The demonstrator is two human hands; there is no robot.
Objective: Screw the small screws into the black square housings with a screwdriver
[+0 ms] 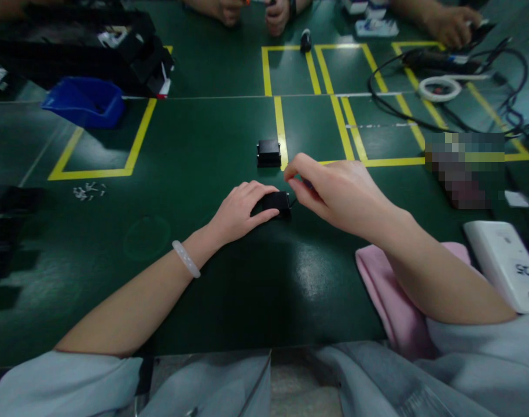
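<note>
My left hand (242,211) is closed around a small black box (276,201) on the green table, thumb on the near side and fingers on the far side. Small shiny spots show at the box's right end. Just right of it, my right hand (329,188) is bent at the wrist with thumb and forefinger pinched together. A thin dark piece shows between these fingers and the box; what the pinch holds is mostly hidden. Beyond my hands sits a second small black box (268,153) with shiny points at its sides.
Small screws (89,191) lie loose at left, near a blue bin (86,103) and black trays (134,52). A pink cloth (377,272) lies under my right forearm, beside a white device (503,260). Black cables (373,87) loop at far right. Other people's hands (276,16) work across the table.
</note>
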